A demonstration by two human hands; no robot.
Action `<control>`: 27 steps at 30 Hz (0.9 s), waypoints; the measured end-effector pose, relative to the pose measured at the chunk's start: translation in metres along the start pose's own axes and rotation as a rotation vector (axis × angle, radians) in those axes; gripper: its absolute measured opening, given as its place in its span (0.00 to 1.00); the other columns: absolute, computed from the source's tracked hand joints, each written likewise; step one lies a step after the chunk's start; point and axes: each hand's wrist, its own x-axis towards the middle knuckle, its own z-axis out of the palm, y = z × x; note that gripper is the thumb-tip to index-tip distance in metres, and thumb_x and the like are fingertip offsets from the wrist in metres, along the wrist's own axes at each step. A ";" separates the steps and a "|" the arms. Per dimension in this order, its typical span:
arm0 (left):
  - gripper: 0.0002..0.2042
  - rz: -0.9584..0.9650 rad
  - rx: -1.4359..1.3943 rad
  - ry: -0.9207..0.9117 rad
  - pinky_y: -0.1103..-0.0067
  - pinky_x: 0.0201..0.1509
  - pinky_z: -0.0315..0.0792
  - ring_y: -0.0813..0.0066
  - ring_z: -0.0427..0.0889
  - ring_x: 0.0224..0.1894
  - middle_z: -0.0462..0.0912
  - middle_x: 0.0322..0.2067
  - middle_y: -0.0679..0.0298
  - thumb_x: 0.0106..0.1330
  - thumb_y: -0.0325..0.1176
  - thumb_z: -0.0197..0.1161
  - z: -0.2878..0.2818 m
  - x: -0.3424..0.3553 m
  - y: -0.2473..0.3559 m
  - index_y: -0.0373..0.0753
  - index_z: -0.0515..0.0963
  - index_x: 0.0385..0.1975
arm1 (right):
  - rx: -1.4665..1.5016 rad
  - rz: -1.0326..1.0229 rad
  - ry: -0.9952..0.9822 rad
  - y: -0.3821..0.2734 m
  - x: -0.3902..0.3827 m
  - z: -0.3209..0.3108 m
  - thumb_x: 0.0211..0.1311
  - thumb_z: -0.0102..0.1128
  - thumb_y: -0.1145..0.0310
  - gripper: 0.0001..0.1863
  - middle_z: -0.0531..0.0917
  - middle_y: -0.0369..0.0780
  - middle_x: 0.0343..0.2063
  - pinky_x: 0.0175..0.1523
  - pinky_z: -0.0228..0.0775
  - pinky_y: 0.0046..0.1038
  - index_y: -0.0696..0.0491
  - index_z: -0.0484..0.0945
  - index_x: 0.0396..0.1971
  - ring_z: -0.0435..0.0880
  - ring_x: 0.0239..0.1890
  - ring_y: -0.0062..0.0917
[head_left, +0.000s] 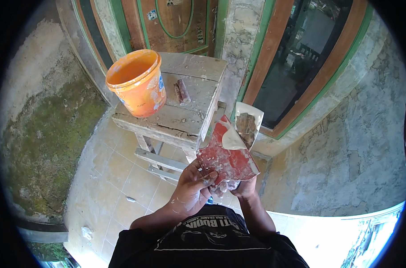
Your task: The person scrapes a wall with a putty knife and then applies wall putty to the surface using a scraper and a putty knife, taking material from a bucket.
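Observation:
Both my hands are together in front of my chest. My left hand [195, 184] grips the near left edge of a red flat board [227, 163], its thumb lying on top. The board is smeared with dried white, and a smooth dollop of cream-white putty [233, 139] sits at its far right edge. Just beyond that edge shows a flat putty knife blade [247, 127], coated in wet putty around a bare brownish middle. My right hand [245, 187] is closed under the board's near right corner. Its fingers are mostly hidden, and the board covers how the blade joins its handle.
An orange bucket [136, 82] with putty smears stands on a worn wooden table [180, 120] ahead. Beside it lie two short stick-like pieces [183, 92]. A glass door [308, 58] and a rough grey wall [345, 165] are at right. Mossy ground [46, 156] lies left of the tiled floor [136, 185].

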 end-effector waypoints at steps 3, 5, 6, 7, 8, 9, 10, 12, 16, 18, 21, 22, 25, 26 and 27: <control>0.18 0.045 -0.031 0.077 0.76 0.33 0.73 0.74 0.79 0.34 0.78 0.34 0.60 0.60 0.21 0.57 0.003 -0.001 -0.002 0.34 0.63 0.50 | -0.149 -0.081 0.041 0.007 -0.002 0.002 0.61 0.42 0.41 0.35 0.71 0.45 0.49 0.53 0.66 0.35 0.57 0.63 0.54 0.73 0.49 0.33; 0.19 0.050 -0.041 0.026 0.77 0.34 0.74 0.75 0.80 0.35 0.78 0.34 0.61 0.60 0.21 0.57 0.000 -0.001 0.003 0.34 0.63 0.50 | -0.263 -0.181 0.094 0.007 -0.003 0.002 0.66 0.37 0.44 0.30 0.77 0.44 0.37 0.43 0.69 0.27 0.60 0.70 0.44 0.78 0.38 0.27; 0.19 0.056 -0.051 -0.026 0.77 0.35 0.74 0.76 0.80 0.35 0.78 0.34 0.61 0.60 0.21 0.57 0.002 -0.001 0.008 0.34 0.63 0.51 | -0.301 -0.212 0.112 0.006 -0.003 0.002 0.68 0.36 0.46 0.29 0.79 0.43 0.33 0.40 0.70 0.24 0.60 0.72 0.41 0.79 0.34 0.25; 0.20 0.049 -0.055 0.040 0.79 0.30 0.73 0.76 0.79 0.30 0.77 0.32 0.60 0.59 0.23 0.58 0.008 -0.003 0.011 0.33 0.63 0.51 | -0.425 -0.160 0.039 0.000 -0.005 -0.005 0.68 0.36 0.46 0.29 0.77 0.41 0.26 0.33 0.67 0.23 0.60 0.73 0.35 0.76 0.27 0.22; 0.20 0.051 -0.055 0.045 0.79 0.30 0.73 0.76 0.79 0.30 0.77 0.32 0.60 0.59 0.23 0.58 0.005 -0.002 0.014 0.33 0.63 0.51 | -0.489 -0.155 0.040 -0.004 -0.006 -0.001 0.68 0.36 0.46 0.28 0.75 0.39 0.21 0.28 0.64 0.23 0.59 0.73 0.30 0.73 0.22 0.20; 0.20 -0.004 -0.072 -0.049 0.81 0.27 0.71 0.77 0.76 0.27 0.76 0.30 0.60 0.59 0.23 0.59 -0.001 -0.002 0.019 0.32 0.63 0.51 | -0.554 -0.151 0.040 -0.007 -0.007 0.003 0.68 0.37 0.47 0.28 0.72 0.37 0.16 0.24 0.60 0.23 0.58 0.72 0.26 0.69 0.18 0.18; 0.21 -0.060 -0.089 -0.142 0.82 0.24 0.69 0.78 0.74 0.24 0.75 0.29 0.60 0.59 0.24 0.60 -0.006 -0.003 0.024 0.32 0.62 0.51 | -0.621 -0.148 0.040 -0.012 -0.007 0.006 0.69 0.37 0.48 0.29 0.69 0.35 0.11 0.20 0.57 0.22 0.58 0.72 0.21 0.66 0.14 0.16; 0.22 -0.086 -0.062 -0.154 0.86 0.19 0.64 0.81 0.68 0.19 0.73 0.27 0.61 0.57 0.26 0.62 -0.010 -0.001 0.039 0.32 0.63 0.49 | -0.828 -0.166 0.062 -0.022 -0.013 0.001 0.70 0.36 0.50 0.28 0.69 0.34 0.12 0.21 0.57 0.21 0.58 0.73 0.22 0.66 0.14 0.15; 0.26 -0.203 -0.235 -0.318 0.89 0.19 0.64 0.82 0.66 0.20 0.68 0.30 0.60 0.55 0.26 0.64 -0.030 0.003 0.063 0.31 0.59 0.50 | -0.808 -0.208 0.114 -0.037 -0.022 0.006 0.70 0.38 0.51 0.27 0.69 0.34 0.13 0.21 0.58 0.21 0.60 0.74 0.25 0.66 0.15 0.15; 0.23 -0.224 -0.362 -0.357 0.88 0.20 0.62 0.82 0.66 0.21 0.67 0.30 0.61 0.57 0.23 0.58 -0.032 0.004 0.071 0.30 0.59 0.52 | -0.786 -0.200 0.108 -0.042 -0.028 0.012 0.69 0.40 0.50 0.27 0.69 0.33 0.14 0.22 0.58 0.20 0.60 0.74 0.26 0.66 0.16 0.15; 0.24 -0.176 -0.354 -0.332 0.88 0.20 0.61 0.81 0.65 0.21 0.65 0.31 0.60 0.56 0.22 0.56 -0.030 0.004 0.075 0.31 0.57 0.53 | -0.597 0.069 -0.033 -0.051 -0.040 0.031 0.66 0.44 0.47 0.27 0.69 0.33 0.17 0.23 0.55 0.19 0.60 0.73 0.30 0.65 0.18 0.13; 0.25 -0.134 -0.330 -0.296 0.88 0.20 0.61 0.81 0.65 0.21 0.65 0.31 0.60 0.56 0.22 0.56 -0.028 0.005 0.076 0.31 0.56 0.53 | -0.572 0.135 -0.070 -0.047 -0.044 0.034 0.66 0.45 0.47 0.26 0.68 0.32 0.16 0.23 0.55 0.19 0.60 0.73 0.30 0.64 0.18 0.13; 0.24 -0.128 -0.260 -0.309 0.88 0.20 0.61 0.81 0.66 0.20 0.68 0.31 0.60 0.57 0.22 0.56 -0.037 0.009 0.076 0.31 0.57 0.54 | -0.437 0.227 -0.235 -0.042 -0.046 0.047 0.66 0.46 0.49 0.24 0.67 0.31 0.16 0.23 0.55 0.19 0.59 0.72 0.29 0.64 0.17 0.13; 0.24 -0.114 -0.230 -0.264 0.89 0.20 0.61 0.82 0.66 0.20 0.69 0.30 0.60 0.57 0.22 0.56 -0.035 0.010 0.075 0.31 0.58 0.54 | -0.456 0.228 -0.294 -0.040 -0.044 0.050 0.65 0.44 0.46 0.29 0.68 0.33 0.14 0.20 0.51 0.17 0.62 0.73 0.32 0.62 0.14 0.13; 0.23 -0.101 -0.197 -0.217 0.89 0.19 0.61 0.82 0.67 0.19 0.71 0.29 0.61 0.58 0.22 0.55 -0.033 0.011 0.075 0.31 0.58 0.54 | -0.464 0.231 -0.292 -0.039 -0.043 0.053 0.65 0.44 0.46 0.29 0.68 0.33 0.13 0.20 0.51 0.18 0.62 0.73 0.32 0.62 0.14 0.13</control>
